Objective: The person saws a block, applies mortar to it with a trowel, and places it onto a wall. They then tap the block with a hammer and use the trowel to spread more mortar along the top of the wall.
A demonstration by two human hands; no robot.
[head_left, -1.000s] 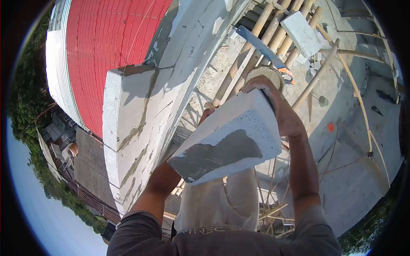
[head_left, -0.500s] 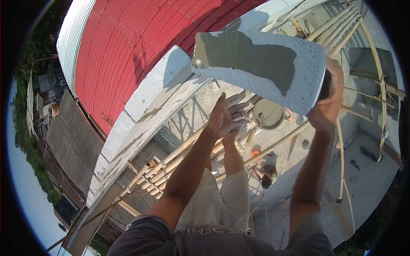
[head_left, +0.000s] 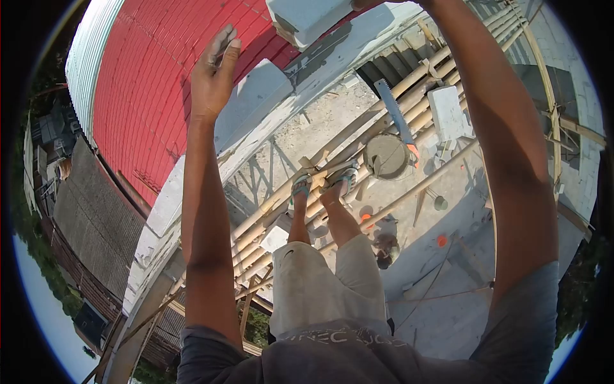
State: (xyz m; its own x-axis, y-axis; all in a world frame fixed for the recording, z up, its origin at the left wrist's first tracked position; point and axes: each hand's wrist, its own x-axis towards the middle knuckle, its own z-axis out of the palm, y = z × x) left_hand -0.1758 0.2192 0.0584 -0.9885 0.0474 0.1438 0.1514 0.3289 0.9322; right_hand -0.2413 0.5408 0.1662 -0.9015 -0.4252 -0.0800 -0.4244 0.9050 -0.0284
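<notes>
A light grey aerated concrete block [head_left: 310, 18] is at the top edge of the view, tilted above the wall, its upper part cut off. My right hand [head_left: 377, 2] grips its right end, though most of that hand lies outside the frame. To the left, my left hand [head_left: 214, 80] is raised, open and holding nothing, apart from the block. Below it, another block [head_left: 252, 96] sits on top of the wall [head_left: 320, 83]. The wall top beside that block looks grey and damp in part.
My feet stand on bamboo scaffold poles [head_left: 332, 185]. Beside them are a mortar bucket [head_left: 385, 157], a handsaw [head_left: 393, 109] and a loose white block [head_left: 449, 112]. A person [head_left: 387, 249] is far below. A red roof [head_left: 160, 83] lies beyond the wall.
The block has moved up and left over the wall, and its mortar-covered face has turned from view. My left hand has moved up and left; my right arm reaches further forward.
</notes>
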